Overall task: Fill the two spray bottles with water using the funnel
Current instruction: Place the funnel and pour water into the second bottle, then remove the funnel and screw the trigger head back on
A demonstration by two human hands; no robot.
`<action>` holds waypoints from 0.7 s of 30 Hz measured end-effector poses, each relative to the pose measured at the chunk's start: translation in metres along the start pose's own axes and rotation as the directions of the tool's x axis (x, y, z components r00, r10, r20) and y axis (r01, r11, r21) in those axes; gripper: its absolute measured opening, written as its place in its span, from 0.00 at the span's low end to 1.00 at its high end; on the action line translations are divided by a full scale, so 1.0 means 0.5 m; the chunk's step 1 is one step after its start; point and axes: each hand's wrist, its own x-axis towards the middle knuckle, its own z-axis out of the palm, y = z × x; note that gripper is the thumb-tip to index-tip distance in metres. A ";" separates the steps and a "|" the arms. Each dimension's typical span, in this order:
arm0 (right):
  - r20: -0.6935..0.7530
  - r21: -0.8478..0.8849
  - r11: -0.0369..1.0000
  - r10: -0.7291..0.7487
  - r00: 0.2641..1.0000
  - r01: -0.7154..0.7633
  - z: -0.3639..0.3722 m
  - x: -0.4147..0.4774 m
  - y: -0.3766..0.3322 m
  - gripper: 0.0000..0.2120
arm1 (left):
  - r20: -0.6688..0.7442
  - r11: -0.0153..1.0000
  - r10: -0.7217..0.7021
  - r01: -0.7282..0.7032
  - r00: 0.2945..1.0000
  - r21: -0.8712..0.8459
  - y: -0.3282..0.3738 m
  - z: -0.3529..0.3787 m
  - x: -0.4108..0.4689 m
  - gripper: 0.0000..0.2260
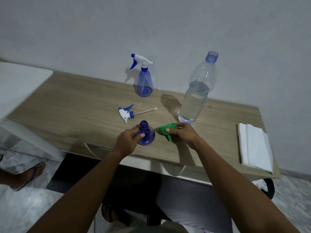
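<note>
An open blue spray bottle [147,134] stands near the table's front edge, and my left hand [128,140] grips its body. Its white and blue trigger head [125,113] lies on the table just behind it, tube pointing right. My right hand [183,132] holds the green funnel [165,130] beside the bottle, tilted with its spout pointing down and to the right. A second blue spray bottle [144,81] stands at the back with its trigger head on. A large clear water bottle [196,93], uncapped and about half full, stands right of it.
The wooden table [80,105] stands against a grey wall. Folded white paper towels [255,147] lie at its right end. A white surface [20,79] adjoins the table on the left. Another person's foot in a sandal [25,175] is on the floor at the left.
</note>
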 end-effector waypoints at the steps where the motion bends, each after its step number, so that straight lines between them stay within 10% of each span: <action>1: -0.002 0.000 1.000 0.006 1.000 -0.006 -0.004 0.001 0.002 0.25 | 0.000 1.000 -0.001 0.001 1.000 0.002 0.003 -0.001 -0.001 0.25; 7: -0.179 -0.176 0.984 -0.056 0.982 0.024 -0.011 -0.022 -0.001 0.21 | -0.011 0.999 0.003 -0.003 1.000 0.040 0.011 -0.010 -0.007 0.25; 13: -0.456 -0.356 0.912 -0.360 0.814 0.204 0.037 -0.081 -0.025 0.27 | -0.103 0.998 0.005 0.001 0.995 0.064 0.002 -0.028 -0.009 0.23; 21: -0.217 -0.445 0.799 -0.533 0.818 0.403 0.179 -0.003 -0.104 0.19 | -0.137 0.985 0.013 0.011 0.990 0.171 -0.019 -0.095 -0.014 0.21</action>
